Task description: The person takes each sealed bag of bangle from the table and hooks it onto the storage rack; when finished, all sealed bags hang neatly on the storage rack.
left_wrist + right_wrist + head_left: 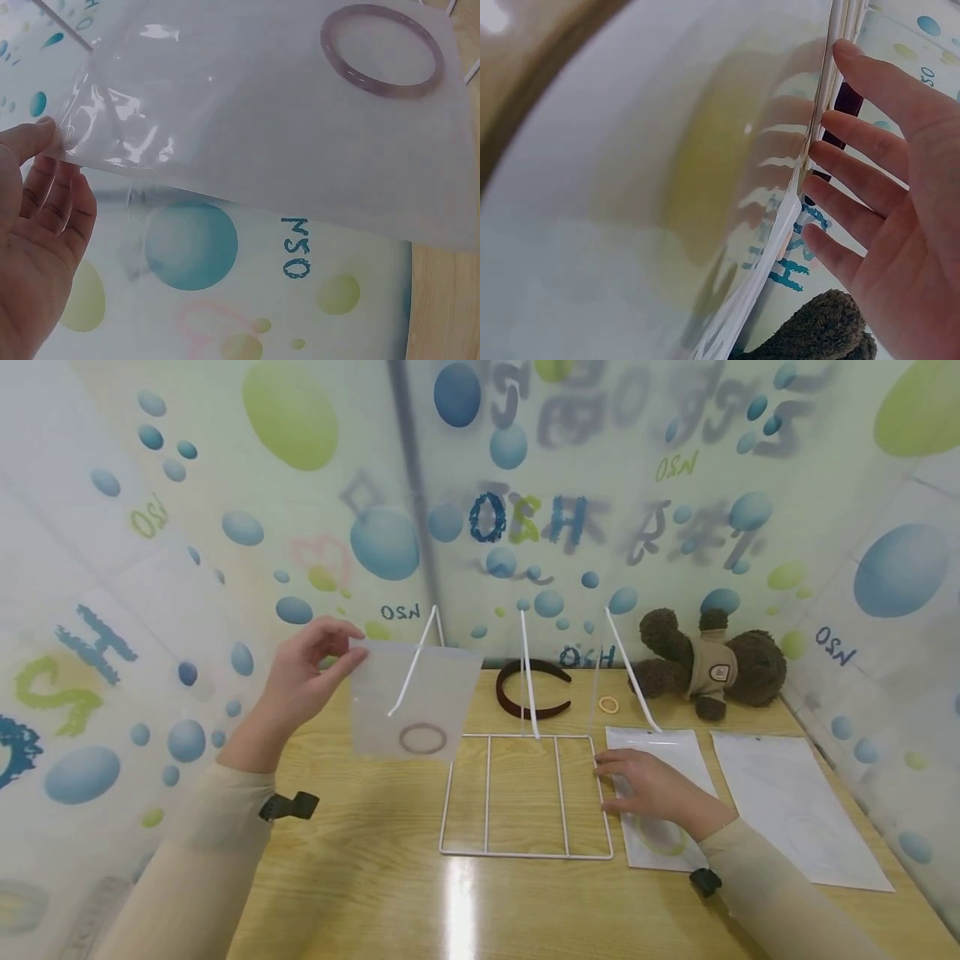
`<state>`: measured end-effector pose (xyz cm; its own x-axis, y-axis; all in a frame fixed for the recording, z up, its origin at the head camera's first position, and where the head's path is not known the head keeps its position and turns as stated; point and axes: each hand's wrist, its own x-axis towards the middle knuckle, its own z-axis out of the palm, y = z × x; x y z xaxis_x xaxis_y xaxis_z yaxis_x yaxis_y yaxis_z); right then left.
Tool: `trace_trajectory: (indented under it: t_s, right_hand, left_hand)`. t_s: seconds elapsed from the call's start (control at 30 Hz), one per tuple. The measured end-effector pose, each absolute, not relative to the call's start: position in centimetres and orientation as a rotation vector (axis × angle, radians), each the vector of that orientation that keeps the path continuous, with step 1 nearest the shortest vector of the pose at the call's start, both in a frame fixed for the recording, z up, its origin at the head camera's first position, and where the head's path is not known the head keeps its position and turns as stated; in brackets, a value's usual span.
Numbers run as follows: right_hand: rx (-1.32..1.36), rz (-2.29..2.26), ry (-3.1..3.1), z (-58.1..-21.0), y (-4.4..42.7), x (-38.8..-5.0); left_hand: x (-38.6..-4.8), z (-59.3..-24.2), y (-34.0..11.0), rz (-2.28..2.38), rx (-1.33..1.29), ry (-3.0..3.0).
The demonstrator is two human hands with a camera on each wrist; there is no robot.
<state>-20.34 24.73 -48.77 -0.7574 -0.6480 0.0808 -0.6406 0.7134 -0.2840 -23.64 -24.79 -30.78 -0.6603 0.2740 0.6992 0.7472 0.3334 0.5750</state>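
My left hand (303, 672) pinches the upper left corner of a translucent plastic bag (390, 685), holding it up over the left side of a white wire rack (487, 793). A pinkish bangle (422, 738) lies inside, near the bag's lower edge in the head view. One slanted upright of the rack crosses the bag. On the rack's right side, the extended fingers of my right hand (660, 785) rest at the edge wire. Partly under that hand lies a second bag (652, 741) with a pale green bangle (663, 842), also blurred in the right wrist view.
A white bag or sheet (795, 802) lies at the far right. Behind the rack are a dark brown headband (510, 693) and a small yellowish ring (609, 704). A brown teddy bear (712, 664) lies at the back right, near the patterned wall (480, 585).
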Motion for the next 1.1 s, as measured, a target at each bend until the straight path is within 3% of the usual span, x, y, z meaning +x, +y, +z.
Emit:
trace_trajectory:
  t_s: [0.4, 0.73, 1.1]
  right_hand:
    - [-1.035, -0.435, 2.879, -49.2, 24.8, -20.4]
    - [-1.042, -0.438, 2.876, -49.1, 24.8, -20.3]
    - [-1.072, -0.437, 2.889, -48.8, 24.6, -20.3]
  left_hand:
    - [-23.9, -31.8, -24.6, -1.186, -0.815, -2.197]
    - [-20.8, -32.1, -25.2, -1.067, -0.751, -1.987]
    - [-17.7, -37.8, -24.4, -1.041, -1.030, -2.122]
